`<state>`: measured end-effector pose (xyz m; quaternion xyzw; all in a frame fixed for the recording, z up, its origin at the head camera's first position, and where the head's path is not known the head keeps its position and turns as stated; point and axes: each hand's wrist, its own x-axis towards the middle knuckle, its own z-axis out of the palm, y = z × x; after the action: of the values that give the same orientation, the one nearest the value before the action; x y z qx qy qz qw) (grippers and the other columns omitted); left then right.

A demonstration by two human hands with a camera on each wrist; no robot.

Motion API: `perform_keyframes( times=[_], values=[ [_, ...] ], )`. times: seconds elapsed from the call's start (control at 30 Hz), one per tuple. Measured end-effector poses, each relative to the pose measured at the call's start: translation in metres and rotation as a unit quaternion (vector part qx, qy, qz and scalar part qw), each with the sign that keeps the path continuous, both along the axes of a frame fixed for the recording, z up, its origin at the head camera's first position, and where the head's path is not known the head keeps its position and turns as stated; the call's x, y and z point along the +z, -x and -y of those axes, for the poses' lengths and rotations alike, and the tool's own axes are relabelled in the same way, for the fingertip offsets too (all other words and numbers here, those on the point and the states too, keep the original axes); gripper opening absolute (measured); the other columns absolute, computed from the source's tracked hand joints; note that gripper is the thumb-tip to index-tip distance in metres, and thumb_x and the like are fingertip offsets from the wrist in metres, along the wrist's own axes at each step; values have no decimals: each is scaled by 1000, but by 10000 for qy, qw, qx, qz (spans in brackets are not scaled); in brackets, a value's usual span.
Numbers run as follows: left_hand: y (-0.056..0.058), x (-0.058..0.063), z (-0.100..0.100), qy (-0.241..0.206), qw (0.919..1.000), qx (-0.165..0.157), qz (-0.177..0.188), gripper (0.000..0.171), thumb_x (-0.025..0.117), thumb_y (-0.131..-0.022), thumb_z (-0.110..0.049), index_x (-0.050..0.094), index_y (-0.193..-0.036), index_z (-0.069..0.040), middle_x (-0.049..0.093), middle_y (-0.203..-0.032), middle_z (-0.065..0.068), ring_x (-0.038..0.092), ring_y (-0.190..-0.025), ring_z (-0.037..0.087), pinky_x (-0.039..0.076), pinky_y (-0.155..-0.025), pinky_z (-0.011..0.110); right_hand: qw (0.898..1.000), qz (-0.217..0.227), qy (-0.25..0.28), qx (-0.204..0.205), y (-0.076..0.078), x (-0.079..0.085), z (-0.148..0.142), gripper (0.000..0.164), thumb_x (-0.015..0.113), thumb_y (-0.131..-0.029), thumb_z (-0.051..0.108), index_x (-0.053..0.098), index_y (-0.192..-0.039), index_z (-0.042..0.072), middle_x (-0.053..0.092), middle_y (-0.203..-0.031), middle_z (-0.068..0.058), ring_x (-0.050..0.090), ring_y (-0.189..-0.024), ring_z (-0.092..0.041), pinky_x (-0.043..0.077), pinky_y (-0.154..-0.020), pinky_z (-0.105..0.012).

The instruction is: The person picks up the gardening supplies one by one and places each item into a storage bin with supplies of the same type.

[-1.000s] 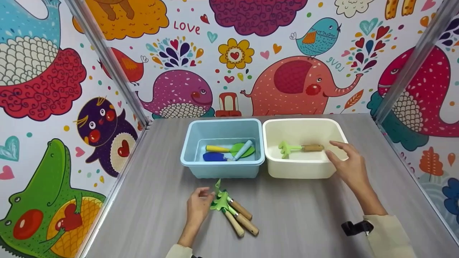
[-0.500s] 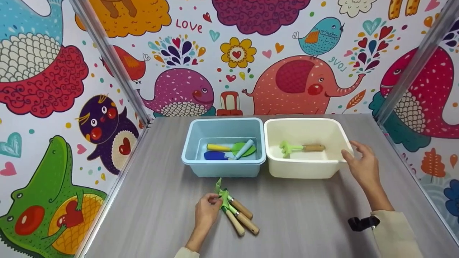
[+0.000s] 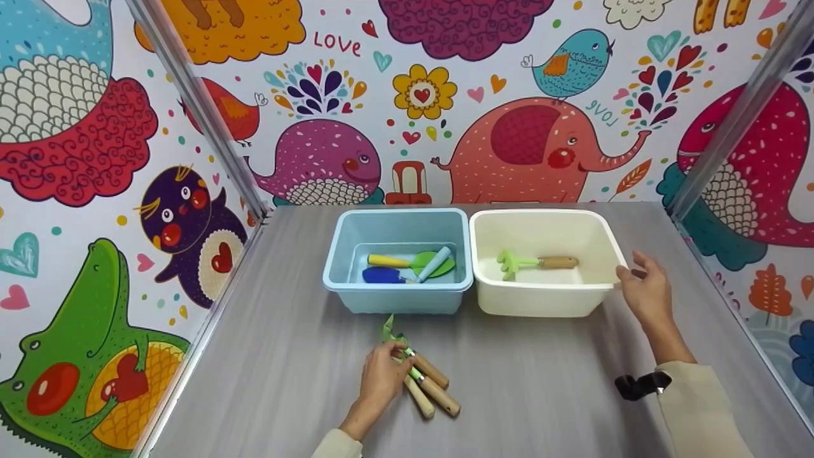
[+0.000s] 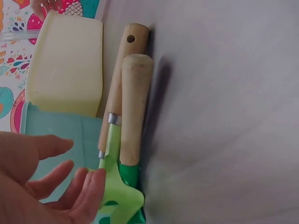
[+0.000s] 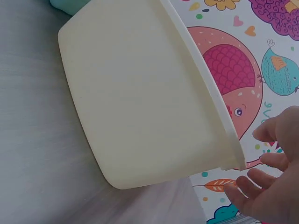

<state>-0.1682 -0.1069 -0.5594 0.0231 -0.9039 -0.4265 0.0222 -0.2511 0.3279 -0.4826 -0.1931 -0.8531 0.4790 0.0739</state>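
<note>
Several small garden tools [image 3: 440, 395] with wooden handles and green heads lie bunched on the table. My left hand [image 3: 383, 374] is over their heads, thumb and fingers apart; in the left wrist view its fingertips overlap the light green forked head [image 4: 122, 198] of one tool. My right hand [image 3: 647, 294] is beside the right end of the cream bin [image 3: 540, 302], thumb close to the rim. The right wrist view has its loosely bent fingers [image 5: 250, 189] around nothing, just off the bin's corner. Inside that bin lies a light green hand rake [image 3: 556, 262] with a wooden handle.
Left of the cream bin, side by side with it, stands a light blue bin [image 3: 400, 288]. It holds a blue trowel [image 3: 381, 275] and a green-headed tool with a yellow handle [image 3: 388, 261]. Cartoon-printed walls [image 3: 420, 140] enclose the grey table [image 3: 273, 331] at the back and sides.
My left hand has moved right, from beside the tool heads to over them. My right hand has drawn back from over the cream bin to outside its right end.
</note>
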Motion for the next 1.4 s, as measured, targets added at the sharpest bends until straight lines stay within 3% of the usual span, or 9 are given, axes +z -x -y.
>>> perform_keyframes(
  times=[0.13,0.23,0.37,0.6,0.8,0.93,1.03,1.27,1.4],
  values=[
    [3,1,-5,216,9986,-461,-139,20,75,-87,-7,71,-106,-2,70,-96,11,66,-86,23,54,-66,30,9993,92,372,-40,1,-4,-1,58,43,-105,27,30,-155,1,37,-157,-24,48,-136,-34,54,-93,-22],
    [7,2,-7,309,9955,-890,-143,20,73,-88,-5,71,-108,-2,69,-101,12,66,-92,27,56,-72,33,9967,171,795,-53,2,-7,-4,58,43,-106,27,30,-155,-1,38,-155,-25,58,-112,-18,50,-72,-6],
    [13,3,-10,643,9882,-1363,-273,21,73,-89,-6,71,-110,-3,67,-103,10,65,-93,25,56,-76,33,9921,249,1223,-160,4,-9,-5,57,43,-106,26,31,-154,-1,40,-150,-22,54,-90,1,53,-72,-7],
    [23,7,-16,1060,9697,-2176,-327,22,72,-90,-6,71,-112,-3,70,-107,11,70,-93,24,59,-75,27,9788,537,1970,-184,8,-4,-14,58,51,-103,25,34,-153,0,52,-123,-2,55,-89,-1,57,-74,-13],
    [30,11,-24,1824,9410,-2836,-298,23,71,-92,-13,72,-116,-9,72,-114,6,68,-107,21,58,-86,30,9288,865,3595,241,10,5,-33,67,65,-97,18,32,-155,7,61,-92,14,64,-84,-2,59,-75,-18],
    [33,11,-28,2360,9178,-3174,-346,22,71,-93,-12,73,-115,-12,73,-116,3,67,-111,20,57,-92,32,8848,1014,4532,376,9,7,-41,26,69,-93,10,61,-118,15,67,-84,8,68,-80,-6,61,-76,-22],
    [37,10,-29,2698,9009,-3375,-411,23,71,-91,-9,74,-113,-13,74,-114,1,68,-108,18,57,-91,30,8705,1061,4796,319,8,7,-43,15,70,-92,8,61,-98,18,68,-83,5,68,-78,-8,61,-77,-24],
    [46,13,-29,2925,8805,-3730,-89,23,74,-88,-8,77,-111,-14,77,-108,0,71,-98,14,59,-83,26,8903,1153,4398,242,11,7,-39,66,72,-91,14,37,-147,11,66,-85,6,70,-79,-8,61,-80,-24],
    [48,15,-28,2913,8735,-3880,400,25,72,-89,-6,77,-112,-14,77,-108,1,70,-98,12,59,-84,25,9001,1197,4187,135,12,5,-34,74,71,-92,15,30,-154,8,65,-85,7,69,-79,-7,60,-80,-23]
  ],
)
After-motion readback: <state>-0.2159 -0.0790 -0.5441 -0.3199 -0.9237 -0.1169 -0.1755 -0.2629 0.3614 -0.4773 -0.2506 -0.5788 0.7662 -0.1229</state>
